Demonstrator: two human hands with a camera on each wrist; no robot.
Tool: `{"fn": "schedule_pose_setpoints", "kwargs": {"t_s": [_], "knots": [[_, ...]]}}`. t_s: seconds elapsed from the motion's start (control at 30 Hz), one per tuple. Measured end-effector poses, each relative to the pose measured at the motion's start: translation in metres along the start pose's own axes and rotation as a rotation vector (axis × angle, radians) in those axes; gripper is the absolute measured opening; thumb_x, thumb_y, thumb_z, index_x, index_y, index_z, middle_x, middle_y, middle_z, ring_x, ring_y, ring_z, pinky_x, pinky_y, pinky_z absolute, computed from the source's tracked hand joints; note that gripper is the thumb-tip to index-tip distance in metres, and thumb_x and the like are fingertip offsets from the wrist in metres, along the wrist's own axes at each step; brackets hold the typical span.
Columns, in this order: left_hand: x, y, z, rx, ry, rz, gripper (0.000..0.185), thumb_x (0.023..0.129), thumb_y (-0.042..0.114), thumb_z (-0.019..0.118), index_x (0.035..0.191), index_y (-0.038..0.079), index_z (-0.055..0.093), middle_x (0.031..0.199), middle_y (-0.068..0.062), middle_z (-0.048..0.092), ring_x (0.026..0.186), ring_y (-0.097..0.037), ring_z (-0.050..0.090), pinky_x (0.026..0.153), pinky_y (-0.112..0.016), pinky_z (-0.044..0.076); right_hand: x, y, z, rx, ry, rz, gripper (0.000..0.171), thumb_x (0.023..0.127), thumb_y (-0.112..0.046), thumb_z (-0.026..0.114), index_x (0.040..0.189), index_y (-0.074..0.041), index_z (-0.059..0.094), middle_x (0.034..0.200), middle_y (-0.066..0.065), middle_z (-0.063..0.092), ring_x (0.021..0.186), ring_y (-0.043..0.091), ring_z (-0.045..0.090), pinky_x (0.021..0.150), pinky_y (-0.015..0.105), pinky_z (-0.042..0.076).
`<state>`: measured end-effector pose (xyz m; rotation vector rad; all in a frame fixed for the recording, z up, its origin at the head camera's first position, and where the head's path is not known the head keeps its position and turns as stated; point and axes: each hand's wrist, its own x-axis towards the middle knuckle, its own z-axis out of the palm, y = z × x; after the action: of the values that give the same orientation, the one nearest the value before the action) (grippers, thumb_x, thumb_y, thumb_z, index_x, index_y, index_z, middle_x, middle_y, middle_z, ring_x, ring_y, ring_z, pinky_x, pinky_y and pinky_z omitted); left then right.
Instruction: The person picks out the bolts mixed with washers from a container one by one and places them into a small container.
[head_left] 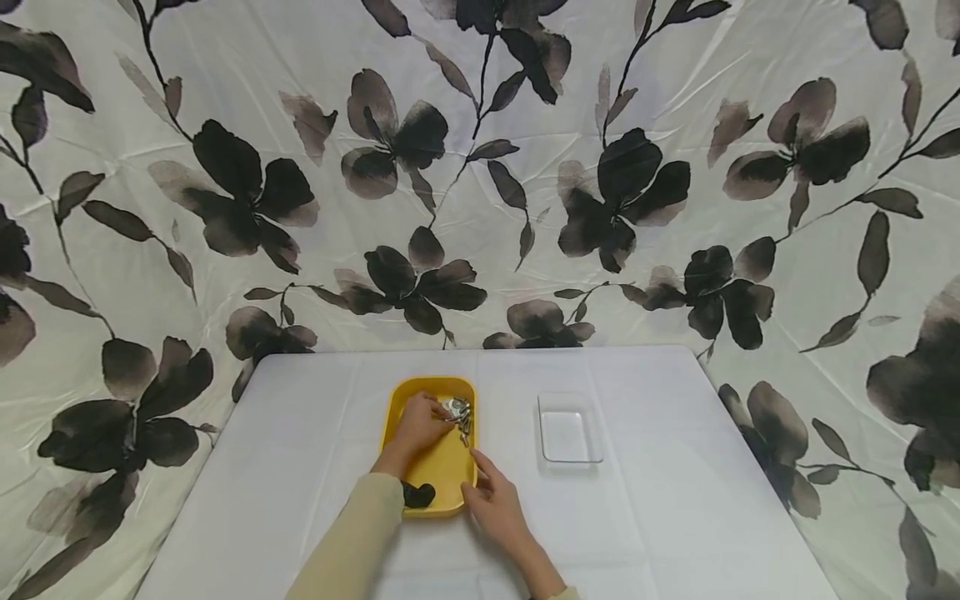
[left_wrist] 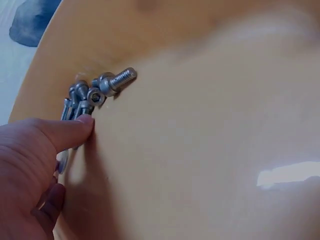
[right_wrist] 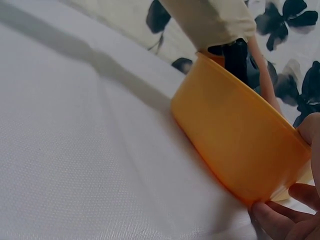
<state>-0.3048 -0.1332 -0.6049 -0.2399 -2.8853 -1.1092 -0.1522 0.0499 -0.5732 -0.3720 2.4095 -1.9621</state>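
My left hand (head_left: pixel 418 425) pinches bolts (head_left: pixel 459 414) at the tray's (head_left: pixel 442 492) far edge while my right hand (head_left: pixel 495 508), fingers loosely curled, steadies its near right corner.

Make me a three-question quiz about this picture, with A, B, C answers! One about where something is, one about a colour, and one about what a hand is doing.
1. Where are the metal bolts?
A. In the clear dish
B. In the yellow tray
C. On the bare tablecloth

2. What colour is the tray?
A. Yellow
B. Green
C. Red

3. What is the right hand doing?
A. Resting flat on the table, away from everything
B. Lifting the clear dish
C. Holding the tray's edge

Answers:
1 B, the bolts lie inside the tray by the left hand, and the clear dish sits apart.
2 A, all three views show yellow.
3 C, its fingers touch the tray's rim.
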Motion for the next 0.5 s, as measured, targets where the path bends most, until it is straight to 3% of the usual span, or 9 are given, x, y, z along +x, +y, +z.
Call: {"fn": "schedule_pose_setpoints", "kwargs": {"t_s": [0.17, 0.3, 0.5], "knots": [[0.0004, -0.0014, -0.0002, -0.035, 0.042, 0.02, 0.009, 0.075, 0.012, 0.084, 0.076, 0.007, 0.077, 0.102, -0.013, 0.062, 0.104, -0.032, 0.055, 0.095, -0.046, 0.043, 0.0004, 0.0007, -0.0006, 0.008, -0.007, 0.001, 0.054, 0.093, -0.004, 0.061, 0.143, 0.003, 0.043, 0.14, 0.026, 0.047, 0.107, 0.041, 0.06, 0.087, 0.034, 0.051], [0.0025, -0.0008, -0.0004, -0.055, 0.036, 0.029, 0.008, 0.075, 0.01, 0.083, 0.076, 0.005, 0.077, 0.102, -0.014, 0.062, 0.103, -0.033, 0.055, 0.094, -0.047, 0.044, 0.0011, 0.0003, -0.0021, 0.005, -0.001, -0.001, 0.053, 0.093, -0.005, 0.061, 0.143, 0.003, 0.043, 0.139, 0.027, 0.047, 0.107, 0.042, 0.06, 0.086, 0.034, 0.052], [0.0045, 0.0017, -0.0012, -0.054, 0.011, -0.046, 0.01, 0.077, 0.013, 0.083, 0.075, 0.004, 0.077, 0.104, -0.014, 0.062, 0.105, -0.032, 0.055, 0.095, -0.046, 0.044, 0.0012, -0.0003, -0.0035, 0.002, -0.012, 0.005, 0.053, 0.093, -0.005, 0.061, 0.142, 0.004, 0.043, 0.138, 0.028, 0.047, 0.106, 0.042, 0.06, 0.084, 0.034, 0.052]]}}
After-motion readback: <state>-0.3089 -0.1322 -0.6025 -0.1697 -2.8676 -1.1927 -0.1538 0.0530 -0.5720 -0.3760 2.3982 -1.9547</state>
